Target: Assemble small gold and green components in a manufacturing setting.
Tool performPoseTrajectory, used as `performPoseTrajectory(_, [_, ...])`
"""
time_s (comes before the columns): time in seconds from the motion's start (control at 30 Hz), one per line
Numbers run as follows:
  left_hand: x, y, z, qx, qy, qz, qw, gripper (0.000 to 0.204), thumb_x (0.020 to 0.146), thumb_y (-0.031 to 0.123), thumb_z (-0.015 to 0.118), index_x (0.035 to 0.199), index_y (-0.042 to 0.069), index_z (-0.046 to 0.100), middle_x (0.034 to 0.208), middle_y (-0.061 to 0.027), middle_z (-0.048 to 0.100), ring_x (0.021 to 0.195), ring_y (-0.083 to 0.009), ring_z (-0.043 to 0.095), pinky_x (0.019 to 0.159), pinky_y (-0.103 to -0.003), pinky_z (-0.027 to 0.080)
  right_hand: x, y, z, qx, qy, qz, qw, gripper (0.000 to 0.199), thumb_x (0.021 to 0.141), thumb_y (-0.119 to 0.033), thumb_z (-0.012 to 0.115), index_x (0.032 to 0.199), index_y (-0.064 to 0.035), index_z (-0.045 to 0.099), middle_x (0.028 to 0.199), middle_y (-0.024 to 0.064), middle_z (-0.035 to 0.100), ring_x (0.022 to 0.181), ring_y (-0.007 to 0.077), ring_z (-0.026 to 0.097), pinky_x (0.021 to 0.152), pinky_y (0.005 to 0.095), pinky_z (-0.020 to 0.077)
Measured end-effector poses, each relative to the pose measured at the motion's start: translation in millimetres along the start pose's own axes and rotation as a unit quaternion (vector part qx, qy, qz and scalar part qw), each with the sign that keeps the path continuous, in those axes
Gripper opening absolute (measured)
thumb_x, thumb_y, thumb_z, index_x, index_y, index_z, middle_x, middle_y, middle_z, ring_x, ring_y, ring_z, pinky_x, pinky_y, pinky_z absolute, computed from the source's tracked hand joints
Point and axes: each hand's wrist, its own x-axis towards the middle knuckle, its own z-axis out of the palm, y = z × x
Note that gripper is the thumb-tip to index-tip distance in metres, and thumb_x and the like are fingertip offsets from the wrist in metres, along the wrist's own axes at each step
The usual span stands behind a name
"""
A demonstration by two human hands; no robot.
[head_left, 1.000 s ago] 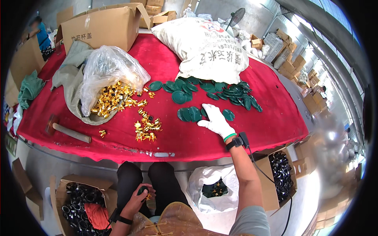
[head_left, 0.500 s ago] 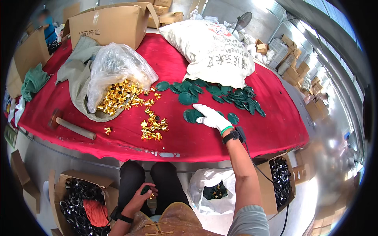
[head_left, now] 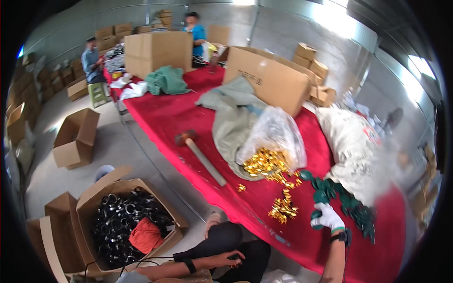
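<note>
My left hand (head_left: 230, 259), bare, is over my lap, its fingers curled round a small dark green disc; a bit of gold shows below the fingers. My right hand (head_left: 329, 217), in a white glove, rests at the table's near side, fingers and thumb apart over a few green discs (head_left: 316, 216). Blur hides exactly how the fingertips meet them. Beyond that hand lies a spread pile of green discs (head_left: 355, 213). To its left are loose shiny gold pieces (head_left: 284, 207), and more gold pieces (head_left: 266, 162) spill from a clear plastic bag (head_left: 289, 134).
A hammer (head_left: 205, 161) lies on the red cloth (head_left: 188, 115). A white sack (head_left: 351, 151) and a cardboard box (head_left: 264, 80) stand behind. On the floor at left, an open carton holds black rings (head_left: 115, 231) and an orange cloth (head_left: 146, 235). Two people are at the far left.
My view has swung left, bringing the carton of rings and two people further into sight. My right hand remains at the green discs; my left stays over my lap, still holding the disc.
</note>
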Motion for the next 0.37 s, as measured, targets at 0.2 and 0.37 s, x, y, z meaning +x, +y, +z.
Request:
performPoseTrajectory(0.2, [-16,13,-2,-0.068,0.012,0.015,0.997,0.049,0.108,0.045,0.055,0.143,0.013,0.047,0.126,-0.0055,0.060,0.112,-0.0139,0.061,0.099,-0.031,0.050,2,-18,10,0.011,0.084,0.040,0.996,0.066,0.053,-0.025,0.098,0.105,-0.0027,0.064,0.121,0.0199,0.063,0.115,0.0351,0.063,0.097,0.0446,0.0533])
performPoseTrajectory(0.37, [-22,21,-1,-0.169,0.006,0.034,0.985,0.055,0.108,0.047,0.052,0.150,0.014,0.036,0.137,-0.0107,0.059,0.120,-0.0205,0.062,0.104,-0.033,0.050,-19,-3,39,0.115,0.219,0.034,0.968,0.054,0.056,-0.019,0.096,0.094,-0.0061,0.060,0.082,0.0093,0.070,0.076,0.0322,0.069,0.074,0.0412,0.0578])
